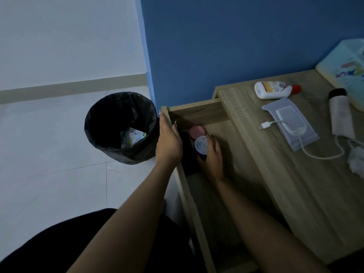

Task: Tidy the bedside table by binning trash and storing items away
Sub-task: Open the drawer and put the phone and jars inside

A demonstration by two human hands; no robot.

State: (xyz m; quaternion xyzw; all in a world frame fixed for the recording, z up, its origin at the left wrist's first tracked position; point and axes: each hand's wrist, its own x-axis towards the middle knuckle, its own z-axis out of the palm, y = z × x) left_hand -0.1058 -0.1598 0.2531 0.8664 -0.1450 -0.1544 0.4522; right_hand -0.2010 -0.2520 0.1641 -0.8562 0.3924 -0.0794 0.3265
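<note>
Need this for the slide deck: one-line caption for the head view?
Right hand sets a blue tin into the open drawer while the left hand rests on its edge.

open wooden drawer (197, 115) | blue-capped dark bottle (201, 147) upright inside, touching pink-lidded jar (197, 131) | bin (121, 127) beside

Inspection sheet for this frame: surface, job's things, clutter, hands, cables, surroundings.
Surface: wooden tabletop, drawer pulled open beside it.
Job's things: white bottle with red cap lying flat; wipes pack; tube; pink-lidded jar in drawer.
Clutter: white wad at right edge; pastel pack at the back.
Hands: left hand on drawer's edge; right hand holds blue container inside drawer.
Cables: white cable across wipes pack, plug free.
Surroundings: black-lined bin on floor with trash; blue wall.
</note>
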